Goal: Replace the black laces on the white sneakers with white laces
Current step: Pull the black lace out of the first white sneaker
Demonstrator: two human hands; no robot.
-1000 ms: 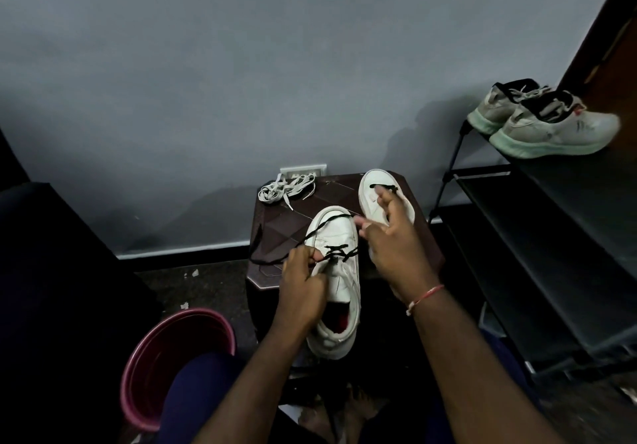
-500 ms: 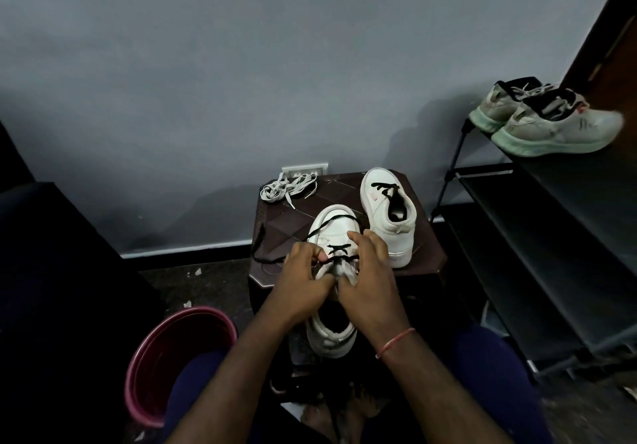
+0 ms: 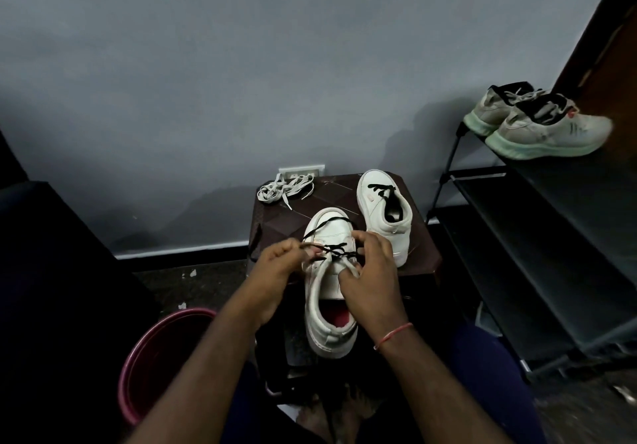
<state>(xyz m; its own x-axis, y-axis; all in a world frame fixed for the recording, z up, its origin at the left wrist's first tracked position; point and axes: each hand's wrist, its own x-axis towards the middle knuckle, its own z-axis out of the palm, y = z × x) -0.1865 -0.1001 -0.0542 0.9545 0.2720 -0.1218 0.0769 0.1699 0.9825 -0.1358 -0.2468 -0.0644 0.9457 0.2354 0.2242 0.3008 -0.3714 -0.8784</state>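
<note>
A white sneaker (image 3: pixel 327 309) lies toe-away on a dark brown stool (image 3: pixel 424 254), its heel overhanging the near edge. A black lace (image 3: pixel 339 249) crosses its upper eyelets, with a loose end trailing over the toe and off the stool's left side. My left hand (image 3: pixel 275 264) pinches the lace at the sneaker's left side. My right hand (image 3: pixel 370 271) grips the sneaker's right eyelet flap, fingers curled over it. A second white sneaker (image 3: pixel 382 216) with black lacing stands behind to the right. A bundle of white laces (image 3: pixel 284 190) lies at the stool's back left corner.
A black shoe rack (image 3: pixel 551 237) stands at the right with a pair of grey-green running shoes (image 3: pixel 537 126) on its top shelf. A maroon bucket (image 3: pixel 151 357) sits on the floor at lower left. A grey wall with a socket (image 3: pixel 301 170) is behind the stool.
My right hand came back from the far sneaker to the near one and now holds its right flap. My left hand has shifted left, drawing the black lace outward.
</note>
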